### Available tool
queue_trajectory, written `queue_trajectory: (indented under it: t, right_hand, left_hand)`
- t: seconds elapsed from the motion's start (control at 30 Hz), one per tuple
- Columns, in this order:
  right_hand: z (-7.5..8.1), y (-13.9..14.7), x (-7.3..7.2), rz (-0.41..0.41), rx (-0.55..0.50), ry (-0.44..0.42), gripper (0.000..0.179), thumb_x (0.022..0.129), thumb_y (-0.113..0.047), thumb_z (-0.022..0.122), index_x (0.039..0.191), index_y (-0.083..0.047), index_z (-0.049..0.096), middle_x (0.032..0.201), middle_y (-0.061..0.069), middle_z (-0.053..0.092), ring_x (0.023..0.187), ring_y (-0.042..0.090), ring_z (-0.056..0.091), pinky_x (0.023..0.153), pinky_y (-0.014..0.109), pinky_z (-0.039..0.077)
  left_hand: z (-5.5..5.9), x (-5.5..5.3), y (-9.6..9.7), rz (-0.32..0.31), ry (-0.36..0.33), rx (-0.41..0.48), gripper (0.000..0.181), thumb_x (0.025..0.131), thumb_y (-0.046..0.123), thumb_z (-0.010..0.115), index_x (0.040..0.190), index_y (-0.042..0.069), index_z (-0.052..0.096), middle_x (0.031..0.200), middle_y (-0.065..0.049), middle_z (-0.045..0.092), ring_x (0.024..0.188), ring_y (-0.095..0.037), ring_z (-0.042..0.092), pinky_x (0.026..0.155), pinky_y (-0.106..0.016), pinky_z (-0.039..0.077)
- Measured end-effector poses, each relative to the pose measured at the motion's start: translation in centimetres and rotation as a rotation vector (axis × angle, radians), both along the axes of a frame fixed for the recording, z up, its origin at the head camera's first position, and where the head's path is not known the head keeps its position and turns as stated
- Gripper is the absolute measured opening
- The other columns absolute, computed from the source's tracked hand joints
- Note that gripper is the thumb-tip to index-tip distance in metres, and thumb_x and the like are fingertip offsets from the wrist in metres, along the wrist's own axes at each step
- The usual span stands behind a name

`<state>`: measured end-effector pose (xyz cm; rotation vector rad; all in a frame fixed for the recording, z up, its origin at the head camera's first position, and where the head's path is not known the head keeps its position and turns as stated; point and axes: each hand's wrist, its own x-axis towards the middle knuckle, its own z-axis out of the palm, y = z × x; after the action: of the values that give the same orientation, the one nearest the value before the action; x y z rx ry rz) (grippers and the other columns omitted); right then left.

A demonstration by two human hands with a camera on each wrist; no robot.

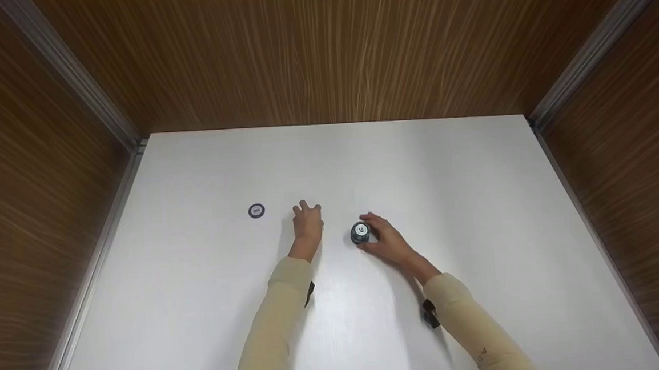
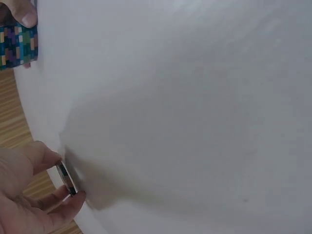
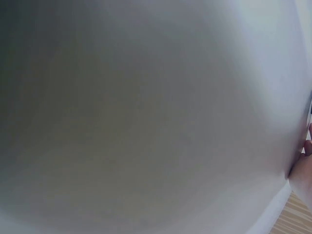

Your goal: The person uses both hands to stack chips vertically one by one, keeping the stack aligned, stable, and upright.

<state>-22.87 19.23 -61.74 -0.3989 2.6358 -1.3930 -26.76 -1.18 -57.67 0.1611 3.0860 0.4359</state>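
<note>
In the head view, a stack of poker chips (image 1: 360, 232) stands on the white table, with a pale round label on its top chip. My right hand (image 1: 389, 243) grips that stack from the right side, thumb and fingers around it. Multicoloured edges of the stack (image 2: 19, 46) show in the left wrist view. To its left, my left hand (image 1: 308, 225) pinches a single poker chip (image 2: 67, 178) by its edge, tilted close over the table. The right wrist view catches only part of the right hand (image 3: 303, 175) at its edge.
A lone purple-rimmed poker chip (image 1: 256, 210) lies flat on the white table (image 1: 220, 169), left of the left hand. Wood-grain panels (image 1: 321, 54) rise along the back and both sides, joined by metal corner strips (image 1: 70, 63).
</note>
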Motion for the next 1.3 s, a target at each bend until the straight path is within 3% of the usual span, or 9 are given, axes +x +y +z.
queue_trajectory:
  t: [0.3, 0.53, 0.7, 0.83, 1.1, 1.3]
  right_hand:
    - [0.0, 0.0, -0.1, 0.012, -0.002, 0.01, 0.065, 0.073, -0.012, 0.077, 0.13, -0.002, 0.048, 0.14, 0.016, 0.037, 0.133, 0.028, 0.025, 0.109, 0.035, 0.018]
    - [-0.2, 0.0, -0.2, 0.012, -0.005, 0.025, 0.065, 0.072, -0.013, 0.078, 0.129, -0.002, 0.048, 0.139, 0.016, 0.039, 0.132, 0.028, 0.026, 0.109, 0.036, 0.018]
    - [-0.2, 0.1, -0.2, 0.015, -0.022, 0.027, 0.064, 0.071, -0.01, 0.078, 0.128, -0.001, 0.049, 0.138, 0.016, 0.039, 0.132, 0.028, 0.026, 0.109, 0.034, 0.018]
    - [-0.2, 0.0, -0.1, 0.012, -0.018, 0.007, 0.063, 0.073, -0.01, 0.077, 0.129, -0.003, 0.049, 0.14, 0.015, 0.037, 0.133, 0.027, 0.025, 0.109, 0.032, 0.02]
    - [-0.1, 0.1, 0.0, 0.021, -0.036, 0.025, 0.064, 0.073, -0.009, 0.077, 0.129, 0.0, 0.048, 0.139, 0.018, 0.037, 0.132, 0.03, 0.026, 0.108, 0.034, 0.021]
    - [-0.1, 0.1, -0.2, 0.017, -0.025, 0.04, 0.062, 0.072, -0.01, 0.077, 0.127, 0.001, 0.05, 0.138, 0.016, 0.04, 0.132, 0.03, 0.027, 0.109, 0.036, 0.019]
  left_hand:
    - [1.1, 0.9, 0.0, 0.007, -0.09, 0.018, 0.022, 0.083, 0.007, 0.066, 0.102, -0.003, 0.063, 0.122, -0.031, 0.046, 0.11, -0.045, 0.046, 0.079, -0.033, 0.052]
    - [0.9, 1.7, -0.1, -0.005, -0.055, -0.056, 0.021, 0.084, -0.002, 0.059, 0.104, -0.001, 0.063, 0.114, -0.026, 0.054, 0.101, -0.039, 0.054, 0.077, -0.032, 0.053]
    - [1.1, 2.2, 0.0, -0.01, -0.081, -0.024, 0.017, 0.083, 0.0, 0.06, 0.099, 0.0, 0.064, 0.108, -0.022, 0.056, 0.095, -0.033, 0.056, 0.072, -0.029, 0.053]
    - [1.4, 2.5, 0.1, -0.023, -0.088, -0.002, 0.022, 0.083, 0.001, 0.06, 0.104, 0.002, 0.064, 0.111, -0.021, 0.055, 0.097, -0.032, 0.056, 0.075, -0.028, 0.052]
    - [2.6, 3.3, 0.6, -0.062, -0.03, -0.032, 0.022, 0.084, 0.004, 0.059, 0.106, 0.006, 0.065, 0.104, -0.018, 0.058, 0.093, -0.026, 0.058, 0.071, -0.025, 0.053]
    - [3.3, 3.7, 1.3, -0.099, 0.0, 0.033, 0.023, 0.084, 0.005, 0.063, 0.106, 0.006, 0.064, 0.096, -0.014, 0.056, 0.09, -0.024, 0.057, 0.071, -0.025, 0.052]
